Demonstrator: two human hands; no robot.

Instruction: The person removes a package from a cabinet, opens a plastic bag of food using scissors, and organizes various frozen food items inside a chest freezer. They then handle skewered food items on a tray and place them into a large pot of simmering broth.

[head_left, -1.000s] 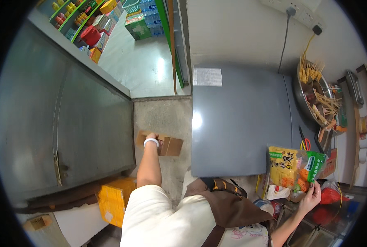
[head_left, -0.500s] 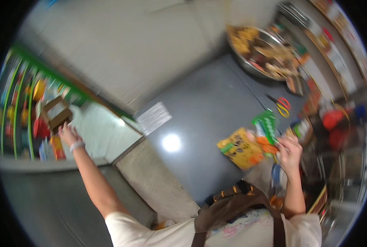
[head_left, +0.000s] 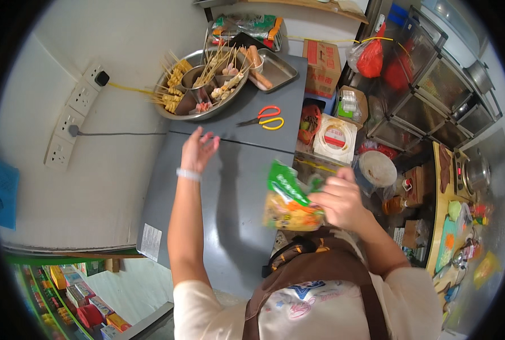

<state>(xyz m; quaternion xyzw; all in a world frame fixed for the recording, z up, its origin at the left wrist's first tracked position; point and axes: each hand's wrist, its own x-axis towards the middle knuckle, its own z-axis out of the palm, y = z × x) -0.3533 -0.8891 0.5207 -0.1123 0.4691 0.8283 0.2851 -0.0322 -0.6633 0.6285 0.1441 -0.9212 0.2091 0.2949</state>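
Observation:
My right hand [head_left: 340, 201] is closed on the upper edge of a green and yellow food packet [head_left: 292, 209], which hangs over the near right side of the grey table [head_left: 238, 187]. The packet is blurred by motion. My left hand [head_left: 198, 153], holding nothing, hovers over the table with its fingers apart and a white band on the wrist. Scissors [head_left: 269, 119] with one red and one yellow handle loop lie beyond it to the right. Farther back, a round steel bowl [head_left: 193, 117] with inner compartments holds many skewers of food.
Behind the bowl are a metal tray [head_left: 283, 71] and a plastic-wrapped package [head_left: 247, 28]. A cardboard box [head_left: 322, 59] and a lidded bucket [head_left: 377, 168] stand right of the table. Power sockets [head_left: 70, 122] line the left wall; a stocked cabinet [head_left: 57, 300] is at lower left.
The view has swung toward the right. My left hand has left the brown box by the shelves and is now over the table. My right hand still grips the packet.

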